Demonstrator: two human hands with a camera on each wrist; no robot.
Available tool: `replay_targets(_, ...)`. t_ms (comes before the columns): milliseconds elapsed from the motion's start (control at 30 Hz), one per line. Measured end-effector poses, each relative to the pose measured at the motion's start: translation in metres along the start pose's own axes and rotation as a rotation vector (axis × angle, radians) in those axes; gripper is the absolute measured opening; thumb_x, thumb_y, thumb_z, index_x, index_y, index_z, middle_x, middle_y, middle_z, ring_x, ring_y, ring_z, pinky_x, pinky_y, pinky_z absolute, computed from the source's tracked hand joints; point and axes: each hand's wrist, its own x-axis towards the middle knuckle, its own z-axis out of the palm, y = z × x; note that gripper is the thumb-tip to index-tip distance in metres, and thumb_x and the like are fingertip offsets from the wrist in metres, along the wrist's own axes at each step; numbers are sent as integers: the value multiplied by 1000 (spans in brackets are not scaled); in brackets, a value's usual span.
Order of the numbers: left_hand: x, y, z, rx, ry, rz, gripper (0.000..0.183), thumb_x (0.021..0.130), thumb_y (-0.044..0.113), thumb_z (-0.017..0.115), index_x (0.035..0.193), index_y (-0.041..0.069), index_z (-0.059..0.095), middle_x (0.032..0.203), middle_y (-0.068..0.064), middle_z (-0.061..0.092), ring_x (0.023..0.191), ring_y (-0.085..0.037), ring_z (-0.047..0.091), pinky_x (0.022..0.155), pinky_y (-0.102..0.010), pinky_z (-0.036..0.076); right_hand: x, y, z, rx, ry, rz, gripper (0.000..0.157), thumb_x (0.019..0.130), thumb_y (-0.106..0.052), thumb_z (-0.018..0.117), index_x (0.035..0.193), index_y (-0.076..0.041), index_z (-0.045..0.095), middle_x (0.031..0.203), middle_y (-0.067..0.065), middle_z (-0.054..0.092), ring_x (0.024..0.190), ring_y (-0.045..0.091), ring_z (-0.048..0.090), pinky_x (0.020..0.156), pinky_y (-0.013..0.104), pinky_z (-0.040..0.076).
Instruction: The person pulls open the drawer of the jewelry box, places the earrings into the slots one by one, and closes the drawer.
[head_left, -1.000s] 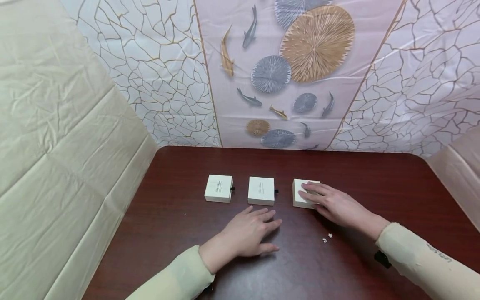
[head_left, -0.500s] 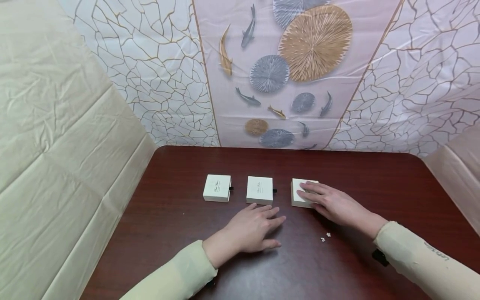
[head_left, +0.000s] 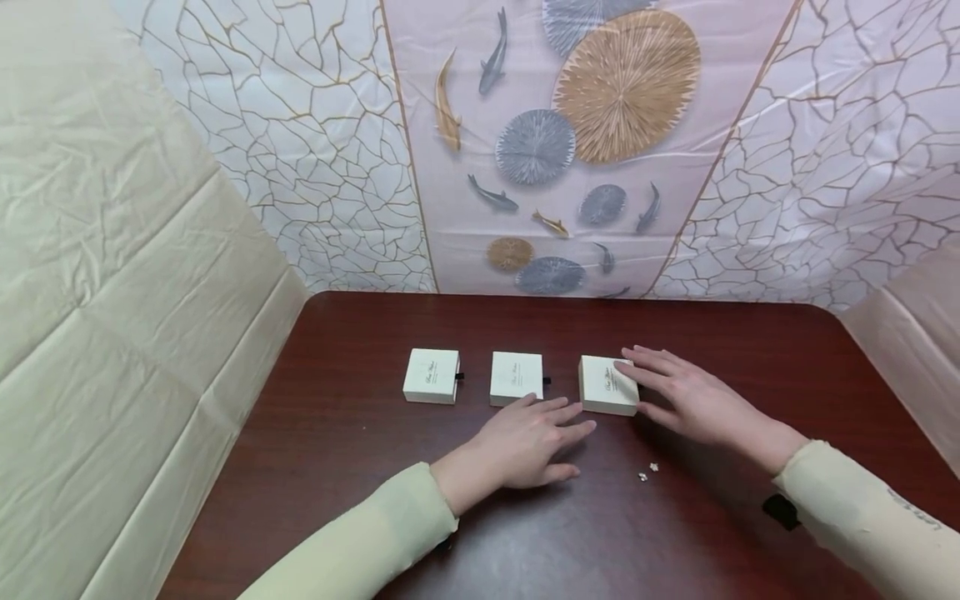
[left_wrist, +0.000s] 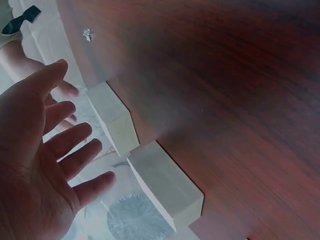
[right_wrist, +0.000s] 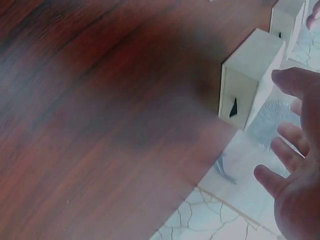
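Observation:
Three small white drawer boxes with printed lids stand in a row: a left box (head_left: 432, 375), a middle box (head_left: 516, 375) and a right box (head_left: 609, 383). My right hand (head_left: 693, 400) is spread at the right box's right side, fingertips at its edge, holding nothing. In the right wrist view, a black pull tab (right_wrist: 233, 107) shows on that box's end. My left hand (head_left: 528, 442) reaches over the table with loose, straight fingers, overlapping the middle box's front edge in the head view. Its palm is bare in the left wrist view.
Two tiny silvery, flower-like pieces (head_left: 648, 472) lie on the dark wooden table (head_left: 360, 500), in front of the right box. A patterned cloth (head_left: 330, 167) hangs along the back edge, and a plain beige cloth (head_left: 150, 333) borders the left.
My right hand has come off the top of the right box toward its right side, uncovering the lid print. My left hand has moved right and slightly forward, nearer the right box.

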Motion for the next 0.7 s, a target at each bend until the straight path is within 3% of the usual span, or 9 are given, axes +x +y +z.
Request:
replay_targets(400, 36, -2, 2, 63, 44, 35, 61, 95, 57, 46, 150, 35, 32, 155, 6, 33, 141, -15, 34, 113, -43, 32, -15, 5, -13, -3, 19, 67, 62, 79, -22, 77, 136, -11, 55, 139, 13, 53, 127, 36, 48, 118, 36, 21)
replay_targets(567, 50, -3, 2, 72, 49, 40, 60, 95, 55, 47, 150, 35, 33, 155, 6, 34, 140, -14, 35, 113, -43, 32, -22, 3, -15, 22, 19, 123, 60, 79, -21, 78, 135, -12, 56, 138, 12, 52, 126, 35, 47, 102, 47, 39)
replay_targets(700, 62, -5, 4, 82, 53, 41, 59, 95, 54, 48, 149, 34, 34, 154, 6, 35, 140, -14, 35, 113, -42, 32, -27, 3, -15, 60, 13, 181, 58, 81, -22, 77, 135, -13, 56, 139, 12, 51, 127, 35, 46, 93, 53, 43)
